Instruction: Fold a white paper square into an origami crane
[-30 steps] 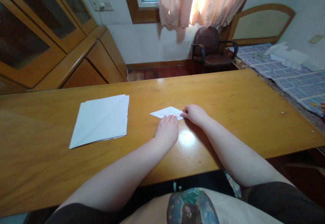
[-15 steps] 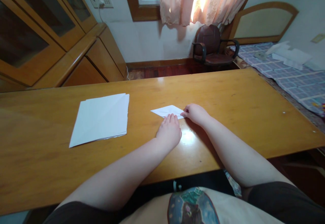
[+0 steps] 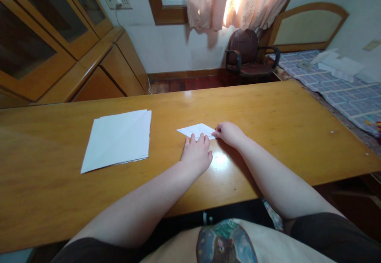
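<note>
A small white folded paper (image 3: pixel 196 130), diamond-shaped with crease lines, lies flat on the wooden table in front of me. My left hand (image 3: pixel 197 151) rests palm down at its near edge, fingers spread, with the fingertips on the paper. At the paper's right corner, my right hand (image 3: pixel 228 133) pinches the tip between thumb and fingers. The part of the paper under my fingertips is hidden.
A stack of white paper sheets (image 3: pixel 119 140) lies to the left on the table (image 3: pixel 262 108). Beyond the table stand a cabinet (image 3: pixel 86 72), a brown armchair (image 3: pixel 245 52) and a bed (image 3: pixel 336 84) with papers on it.
The fingers of my left hand have spread apart and shifted slightly left along the paper's near edge. My right hand keeps its pinch in the same place.
</note>
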Demonstrator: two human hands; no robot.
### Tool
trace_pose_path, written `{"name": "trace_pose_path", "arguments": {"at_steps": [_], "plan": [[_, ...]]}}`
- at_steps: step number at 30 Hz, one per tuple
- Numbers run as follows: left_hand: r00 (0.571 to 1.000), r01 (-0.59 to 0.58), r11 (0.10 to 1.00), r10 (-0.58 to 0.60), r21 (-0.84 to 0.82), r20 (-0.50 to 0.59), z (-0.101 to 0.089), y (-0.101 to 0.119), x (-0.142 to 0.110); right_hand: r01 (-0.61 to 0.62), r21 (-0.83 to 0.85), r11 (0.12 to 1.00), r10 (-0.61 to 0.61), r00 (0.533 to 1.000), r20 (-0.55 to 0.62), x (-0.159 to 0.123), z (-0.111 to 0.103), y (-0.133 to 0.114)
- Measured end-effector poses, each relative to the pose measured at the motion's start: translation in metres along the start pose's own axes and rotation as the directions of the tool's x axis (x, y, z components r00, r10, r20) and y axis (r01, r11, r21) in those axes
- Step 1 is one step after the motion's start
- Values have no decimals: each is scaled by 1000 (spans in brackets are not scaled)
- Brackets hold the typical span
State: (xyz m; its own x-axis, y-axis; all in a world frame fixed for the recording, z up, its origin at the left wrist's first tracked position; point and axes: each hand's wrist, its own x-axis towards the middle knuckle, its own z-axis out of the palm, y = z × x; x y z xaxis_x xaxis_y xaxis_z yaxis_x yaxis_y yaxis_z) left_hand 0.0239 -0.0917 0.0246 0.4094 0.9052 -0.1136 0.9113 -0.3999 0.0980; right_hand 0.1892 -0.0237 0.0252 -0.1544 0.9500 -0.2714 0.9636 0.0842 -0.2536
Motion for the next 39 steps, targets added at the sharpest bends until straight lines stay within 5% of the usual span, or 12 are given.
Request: {"name": "trace_pose_path", "arguments": {"at_steps": [39], "plan": [[988,-152,988,152,-16,-10,9,-5,12,-156,115,981,149,987,62,-3,-20,44]]}}
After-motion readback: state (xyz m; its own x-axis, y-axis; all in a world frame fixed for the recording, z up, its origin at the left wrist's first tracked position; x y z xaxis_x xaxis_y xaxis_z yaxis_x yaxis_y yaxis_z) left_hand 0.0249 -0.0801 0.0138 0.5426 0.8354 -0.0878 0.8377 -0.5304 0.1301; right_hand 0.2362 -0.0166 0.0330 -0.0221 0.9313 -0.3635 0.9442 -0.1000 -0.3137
